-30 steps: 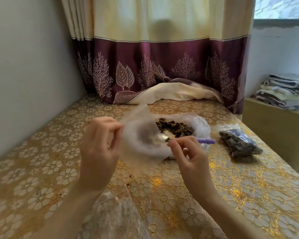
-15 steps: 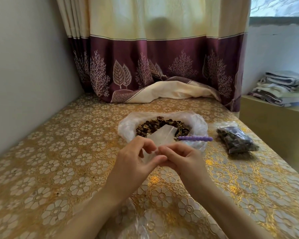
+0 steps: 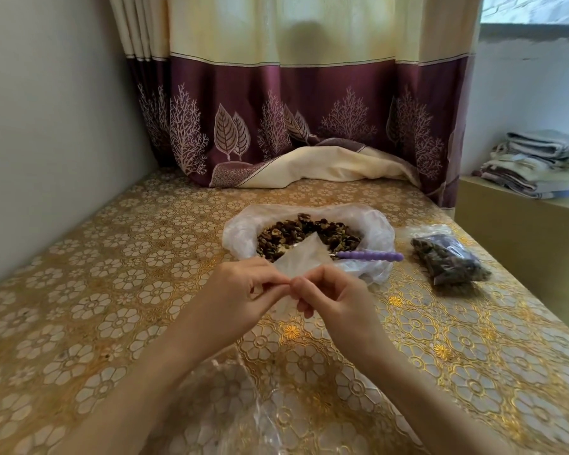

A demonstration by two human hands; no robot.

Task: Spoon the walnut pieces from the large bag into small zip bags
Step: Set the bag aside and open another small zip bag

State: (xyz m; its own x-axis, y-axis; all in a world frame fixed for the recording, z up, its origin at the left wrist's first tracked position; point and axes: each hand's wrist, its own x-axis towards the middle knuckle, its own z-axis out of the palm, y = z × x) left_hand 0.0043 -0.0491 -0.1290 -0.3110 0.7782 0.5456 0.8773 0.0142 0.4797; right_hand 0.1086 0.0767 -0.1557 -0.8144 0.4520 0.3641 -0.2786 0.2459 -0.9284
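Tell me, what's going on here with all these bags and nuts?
A person is portioning walnut pieces into small bags. Right now both hands, the left hand and the right hand, pinch an empty small zip bag between them, seemingly working its mouth open. Behind it the large bag of walnut pieces lies open on the table, with a purple-handled spoon resting on it, untouched. One filled small bag already lies to the right.
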